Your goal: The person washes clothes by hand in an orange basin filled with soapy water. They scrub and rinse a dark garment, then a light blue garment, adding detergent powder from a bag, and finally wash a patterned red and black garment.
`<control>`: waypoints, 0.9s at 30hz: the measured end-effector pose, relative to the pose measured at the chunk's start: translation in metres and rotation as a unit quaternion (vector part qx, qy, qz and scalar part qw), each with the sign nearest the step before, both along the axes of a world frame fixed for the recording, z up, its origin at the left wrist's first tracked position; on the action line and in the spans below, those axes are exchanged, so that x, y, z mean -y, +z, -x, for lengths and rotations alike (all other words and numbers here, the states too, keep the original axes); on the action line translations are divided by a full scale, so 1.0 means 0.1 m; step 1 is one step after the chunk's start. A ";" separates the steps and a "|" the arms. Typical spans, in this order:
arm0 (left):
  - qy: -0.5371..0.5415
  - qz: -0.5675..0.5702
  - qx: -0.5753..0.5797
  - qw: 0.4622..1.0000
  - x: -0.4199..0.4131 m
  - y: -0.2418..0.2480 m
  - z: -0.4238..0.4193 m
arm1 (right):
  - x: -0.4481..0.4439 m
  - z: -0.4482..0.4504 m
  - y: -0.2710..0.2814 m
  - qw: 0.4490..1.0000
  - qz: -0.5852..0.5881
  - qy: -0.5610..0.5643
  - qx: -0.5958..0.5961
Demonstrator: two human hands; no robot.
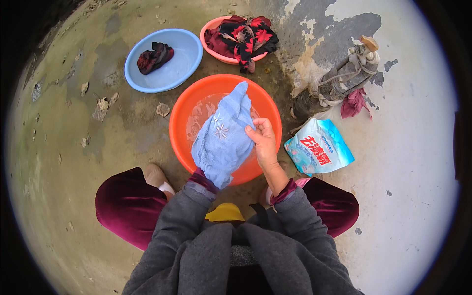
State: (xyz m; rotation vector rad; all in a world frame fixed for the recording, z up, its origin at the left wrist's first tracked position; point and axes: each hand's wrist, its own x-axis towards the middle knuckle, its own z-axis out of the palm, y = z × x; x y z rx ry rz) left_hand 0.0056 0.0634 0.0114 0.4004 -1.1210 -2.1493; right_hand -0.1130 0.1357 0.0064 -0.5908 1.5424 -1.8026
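A light blue terry cloth (223, 136) with white embroidered flowers is held up over an orange plastic basin (177, 121). It drapes over my left hand, which is hidden beneath it; only the cuff of the left sleeve (202, 180) shows at its lower end. With thumb and fingers, my right hand (264, 142) pinches the cloth's right edge. Shallow, slightly foamy water (201, 112) lies in the basin below.
Ahead stand a light blue basin (184, 70) with a dark red-and-black cloth (155, 59) and a pink basin (210, 27) of patterned clothes (247, 38). At right are a detergent bag (319, 147) bearing writing and a cloth-wrapped bundle (335, 81) against the peeling wall (398, 147).
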 end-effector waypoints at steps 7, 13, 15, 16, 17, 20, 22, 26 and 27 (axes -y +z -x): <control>-0.047 -0.327 -0.236 0.914 0.08 -0.12 0.12 | -0.07 0.11 0.04 0.993 -0.011 -0.083 -0.081; -0.062 -0.237 -0.211 0.946 0.05 0.00 0.12 | -0.05 0.10 0.36 0.995 -0.005 -0.071 -0.070; -0.034 -0.156 -0.165 0.973 -0.02 -0.01 0.09 | -0.01 0.09 0.38 0.994 0.035 -0.057 -0.090; -0.018 -0.128 -0.126 0.984 -0.05 -0.02 0.07 | 0.01 0.09 0.37 0.995 0.046 -0.044 -0.072; -0.008 -0.091 -0.090 0.992 -0.05 -0.03 0.05 | 0.03 0.12 0.38 0.997 0.059 -0.004 -0.057; 0.021 0.014 0.008 1.000 0.08 0.00 0.01 | 0.02 0.20 0.43 0.993 0.070 -0.079 0.049; 0.040 0.096 0.068 0.992 0.22 0.07 -0.01 | -0.02 0.24 0.56 0.985 0.115 -0.079 0.104; 0.067 0.265 0.155 0.949 0.44 0.29 -0.02 | -0.09 0.17 0.93 0.975 0.166 -0.065 0.133; 0.070 0.300 0.172 0.936 0.45 0.33 -0.02 | -0.10 0.13 1.00 0.972 0.186 -0.039 0.141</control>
